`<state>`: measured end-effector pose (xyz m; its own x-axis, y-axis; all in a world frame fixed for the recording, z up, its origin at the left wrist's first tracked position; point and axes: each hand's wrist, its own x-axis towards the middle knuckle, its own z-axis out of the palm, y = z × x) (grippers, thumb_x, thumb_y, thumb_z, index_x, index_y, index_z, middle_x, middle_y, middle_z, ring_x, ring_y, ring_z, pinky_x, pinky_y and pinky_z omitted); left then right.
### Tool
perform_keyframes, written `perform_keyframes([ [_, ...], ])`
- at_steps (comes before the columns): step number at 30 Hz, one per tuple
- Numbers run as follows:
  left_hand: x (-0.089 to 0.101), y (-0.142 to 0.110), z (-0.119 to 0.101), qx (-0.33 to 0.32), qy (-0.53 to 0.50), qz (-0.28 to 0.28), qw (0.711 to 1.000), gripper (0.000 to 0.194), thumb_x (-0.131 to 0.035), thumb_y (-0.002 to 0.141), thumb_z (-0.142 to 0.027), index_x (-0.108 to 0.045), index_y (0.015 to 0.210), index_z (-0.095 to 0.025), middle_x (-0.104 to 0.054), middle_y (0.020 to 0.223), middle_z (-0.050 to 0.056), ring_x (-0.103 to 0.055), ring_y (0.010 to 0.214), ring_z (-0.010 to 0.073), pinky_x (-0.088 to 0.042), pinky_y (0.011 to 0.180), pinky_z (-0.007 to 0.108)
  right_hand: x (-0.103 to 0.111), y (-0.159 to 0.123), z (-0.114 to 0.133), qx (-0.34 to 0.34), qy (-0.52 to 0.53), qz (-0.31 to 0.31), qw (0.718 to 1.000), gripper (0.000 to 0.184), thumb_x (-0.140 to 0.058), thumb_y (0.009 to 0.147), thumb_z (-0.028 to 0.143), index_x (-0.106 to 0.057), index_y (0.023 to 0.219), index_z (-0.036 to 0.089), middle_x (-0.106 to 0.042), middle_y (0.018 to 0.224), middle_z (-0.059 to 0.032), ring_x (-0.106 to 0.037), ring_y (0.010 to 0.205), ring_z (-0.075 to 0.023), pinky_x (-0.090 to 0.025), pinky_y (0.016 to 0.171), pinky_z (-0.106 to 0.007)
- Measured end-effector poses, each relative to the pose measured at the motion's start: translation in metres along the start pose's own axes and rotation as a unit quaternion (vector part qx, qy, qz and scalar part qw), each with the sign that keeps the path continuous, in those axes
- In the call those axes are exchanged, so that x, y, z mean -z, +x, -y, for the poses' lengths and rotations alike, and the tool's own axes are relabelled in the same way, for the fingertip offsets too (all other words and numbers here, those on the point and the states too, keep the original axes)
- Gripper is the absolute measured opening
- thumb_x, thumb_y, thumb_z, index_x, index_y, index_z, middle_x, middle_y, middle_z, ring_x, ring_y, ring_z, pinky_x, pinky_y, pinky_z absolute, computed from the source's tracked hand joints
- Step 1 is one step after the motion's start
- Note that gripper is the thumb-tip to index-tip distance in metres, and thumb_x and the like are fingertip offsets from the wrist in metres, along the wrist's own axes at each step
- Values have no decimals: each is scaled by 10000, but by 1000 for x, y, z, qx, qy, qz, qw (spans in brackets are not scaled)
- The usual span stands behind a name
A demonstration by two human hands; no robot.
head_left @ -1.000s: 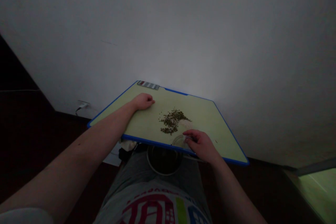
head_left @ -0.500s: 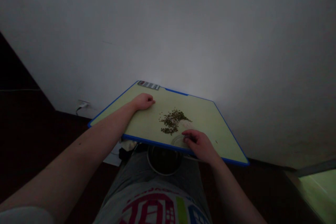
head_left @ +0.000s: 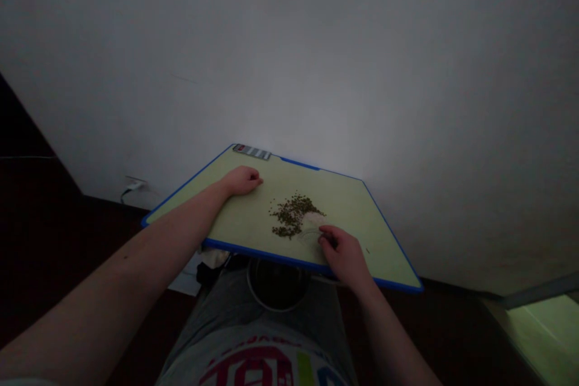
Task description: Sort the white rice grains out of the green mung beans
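Observation:
A pale green board with a blue rim (head_left: 362,217) lies across my lap, and a heap of small dark green beans (head_left: 289,217) sits on its middle. A small patch of pale grains (head_left: 314,217) lies at the heap's right edge. My right hand (head_left: 344,253) rests near the board's front edge, its fingers curled round a small clear dish (head_left: 310,235) beside the beans. My left hand (head_left: 244,180) lies on the board's far left part as a loose fist, holding nothing that I can see.
A round dark bowl (head_left: 274,283) sits in my lap just under the board's front edge. A striped label (head_left: 251,151) marks the board's far corner. A white wall rises behind. A wall socket with a cable (head_left: 131,184) is low on the left. The floor is dark.
My right hand and the clear dish have shifted slightly inward on the board, toward the beans. The view has tilted a little. My left hand stays put.

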<state>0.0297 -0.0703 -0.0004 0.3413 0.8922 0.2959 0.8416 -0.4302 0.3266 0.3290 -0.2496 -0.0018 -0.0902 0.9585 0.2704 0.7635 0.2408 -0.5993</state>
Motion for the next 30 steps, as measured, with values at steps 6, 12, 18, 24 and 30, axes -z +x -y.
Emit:
perform_keyframes([
  [6, 1, 0, -1, 3, 2, -3, 1000, 333, -451, 775, -435, -576, 626, -166, -561, 590, 31, -436, 562, 128, -281, 543, 260, 12, 8, -20, -33, -12, -40, 999, 324, -505, 789, 307, -650, 1039, 159, -708, 848, -67, -650, 760, -204, -494, 706, -327],
  [12, 2, 0, -2, -2, 0, 1, 1000, 342, -440, 779, -436, -574, 620, -165, -556, 588, 28, -438, 560, 131, -287, 544, 264, 2, 5, -2, 3, -4, -7, 1000, 315, -509, 795, 288, -655, 1045, 163, -710, 880, -70, -650, 780, -197, -492, 734, -322],
  [18, 2, -1, -2, 1, -10, 3, 1000, 328, -452, 773, -427, -567, 615, -164, -538, 577, 24, -432, 555, 128, -284, 543, 266, -2, 6, -3, 7, -25, -26, 999, 329, -488, 806, 288, -656, 1056, 154, -705, 843, -69, -642, 734, -194, -492, 706, -319],
  [24, 2, -1, -2, 9, -8, 1, 1000, 336, -451, 775, -433, -565, 613, -162, -536, 573, 22, -422, 548, 122, -278, 538, 261, 10, 7, -19, -24, -49, -54, 997, 330, -496, 796, 306, -656, 1041, 153, -707, 859, -73, -643, 761, -203, -486, 723, -327],
  [30, -2, 1, 1, 0, 0, -2, 1000, 351, -440, 783, -445, -574, 624, -163, -554, 591, 30, -438, 559, 125, -286, 545, 261, 8, 6, -18, -22, -30, -52, 998, 324, -499, 790, 318, -657, 1033, 171, -700, 820, -55, -639, 729, -197, -488, 701, -324],
])
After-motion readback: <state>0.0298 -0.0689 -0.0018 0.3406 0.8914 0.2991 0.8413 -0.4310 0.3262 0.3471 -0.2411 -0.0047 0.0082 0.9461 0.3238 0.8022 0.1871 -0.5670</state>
